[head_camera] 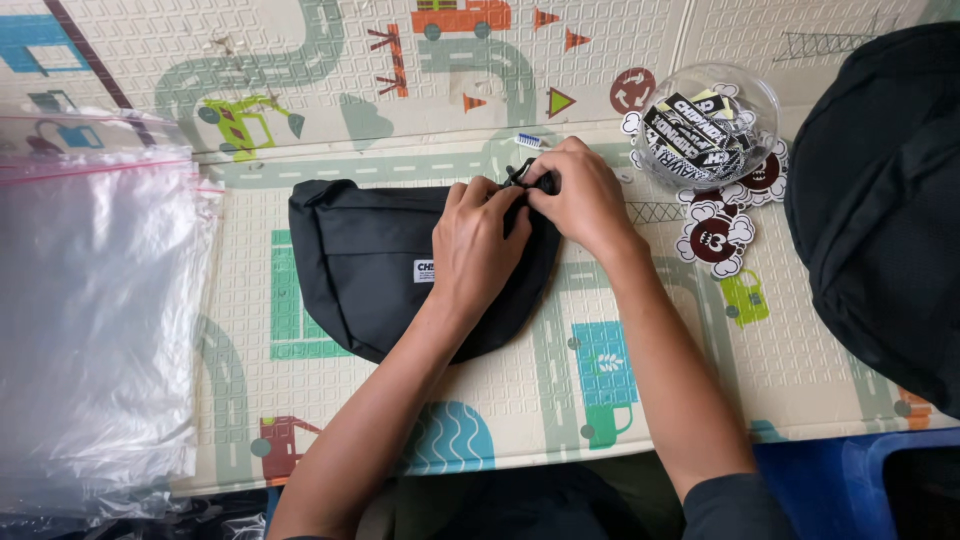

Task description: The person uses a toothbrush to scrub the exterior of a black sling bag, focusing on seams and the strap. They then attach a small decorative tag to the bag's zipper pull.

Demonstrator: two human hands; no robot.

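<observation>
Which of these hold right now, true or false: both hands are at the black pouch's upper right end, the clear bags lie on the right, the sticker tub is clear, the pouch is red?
1. Both the left hand and right hand are at the upper right end of the black pouch: true.
2. The stack of clear bags lies on the right: false, it is on the left.
3. The sticker tub is clear: true.
4. The pouch is red: false, black.

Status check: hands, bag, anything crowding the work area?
Left hand and right hand both pinching at top edge of black waist bag, flat on play mat. Clear sticker tub and loose stickers close right; plastic bags left.
</observation>
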